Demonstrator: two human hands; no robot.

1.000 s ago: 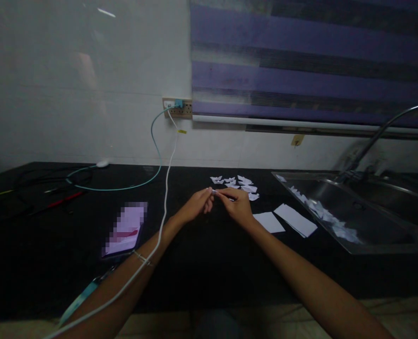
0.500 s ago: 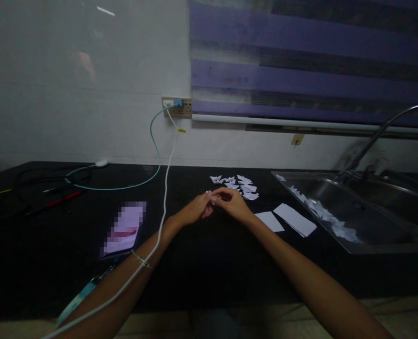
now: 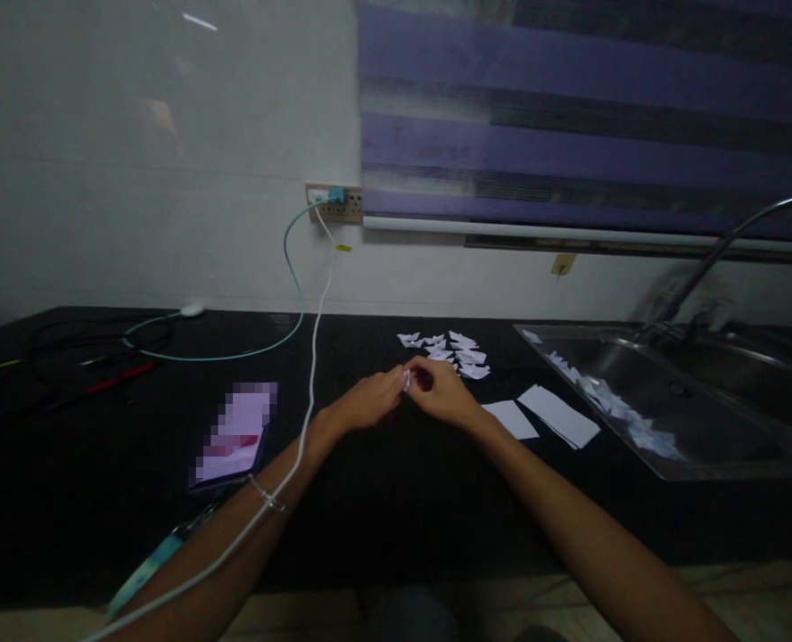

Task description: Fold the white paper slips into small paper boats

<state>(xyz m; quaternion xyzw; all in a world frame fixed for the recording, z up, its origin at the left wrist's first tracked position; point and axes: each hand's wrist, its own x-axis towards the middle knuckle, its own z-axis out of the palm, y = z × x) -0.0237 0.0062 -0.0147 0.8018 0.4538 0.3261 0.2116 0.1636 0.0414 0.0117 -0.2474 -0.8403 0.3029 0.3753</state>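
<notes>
Over the dark counter, my left hand (image 3: pixel 374 399) and my right hand (image 3: pixel 441 389) meet at the fingertips. Both are closed on a small piece of folded white paper (image 3: pixel 407 382), of which only a sliver shows between the fingers. Its full shape is hidden. Just beyond my hands lies a cluster of small folded paper boats (image 3: pixel 466 357). To the right of my right wrist rest flat white paper sheets (image 3: pixel 559 416), with another white sheet (image 3: pixel 513 419) beside them, partly behind the wrist.
A steel sink (image 3: pixel 704 468) with a curved faucet (image 3: pixel 723 241) is at right, more folded papers (image 3: pixel 627 415) along its left rim. A phone (image 3: pixel 239 432) lies at left. A white cable (image 3: pixel 314 357) crosses my left forearm from the wall socket (image 3: pixel 349 207).
My fingers have shifted slightly around the paper, and a white sliver now shows between them. My right thumb and finger form a rounder, more curled pinch. The rest stays in place.
</notes>
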